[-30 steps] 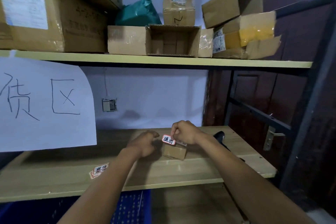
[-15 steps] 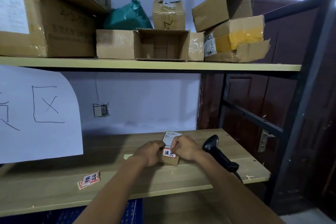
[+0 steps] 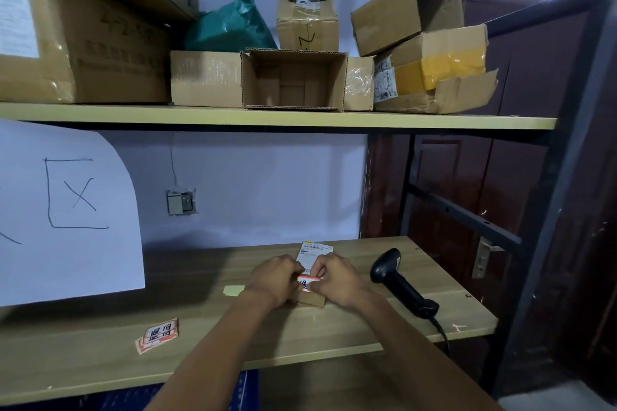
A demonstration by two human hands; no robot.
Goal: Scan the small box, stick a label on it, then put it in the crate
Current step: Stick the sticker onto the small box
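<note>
While a stack of labels [image 3: 157, 335] lies at the shelf's [image 3: 100, 360] left, the left hand [image 3: 274, 279] and right hand [image 3: 338, 280] meet mid-shelf, both curled onto the box [image 3: 312, 300], pinching a red-edged label [image 3: 306, 283] against its top, with the scanner [image 3: 399, 282] lying just right.

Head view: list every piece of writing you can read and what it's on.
"区": handwritten on the white paper sheet.
"退回", probably: sticker stack on the shelf.
Sticker on the small box: covered by the hands.
Shipping label, upper cartons' print: too blurred.
</note>
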